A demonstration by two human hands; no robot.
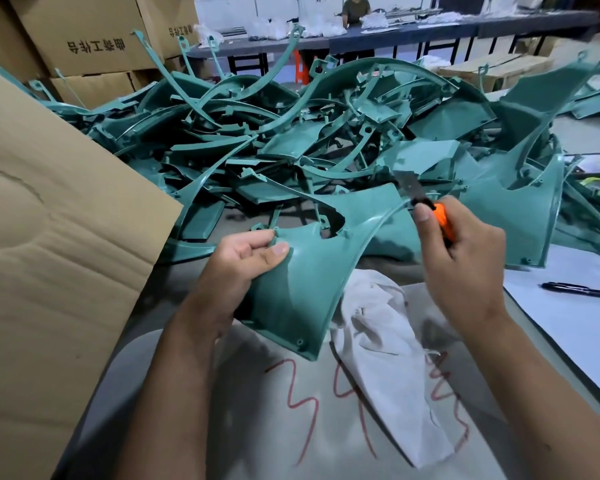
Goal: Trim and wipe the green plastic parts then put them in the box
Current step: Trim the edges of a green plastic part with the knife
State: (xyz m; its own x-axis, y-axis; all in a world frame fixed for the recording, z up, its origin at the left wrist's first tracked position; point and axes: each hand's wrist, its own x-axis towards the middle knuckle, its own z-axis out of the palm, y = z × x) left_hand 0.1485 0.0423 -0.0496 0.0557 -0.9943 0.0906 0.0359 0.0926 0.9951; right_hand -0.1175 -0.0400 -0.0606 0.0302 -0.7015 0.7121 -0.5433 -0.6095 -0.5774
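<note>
A cardboard flap stands left of the hands; a pile of green parts lies beyond them, a white cloth beneath. The left hand pinches one part; the right hand grips a knife at its edge.

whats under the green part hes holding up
Under the held green part lies a crumpled white cloth on the grey table, partly beneath its lower right edge. How far the cloth reaches beneath it is hidden by the part.
</note>
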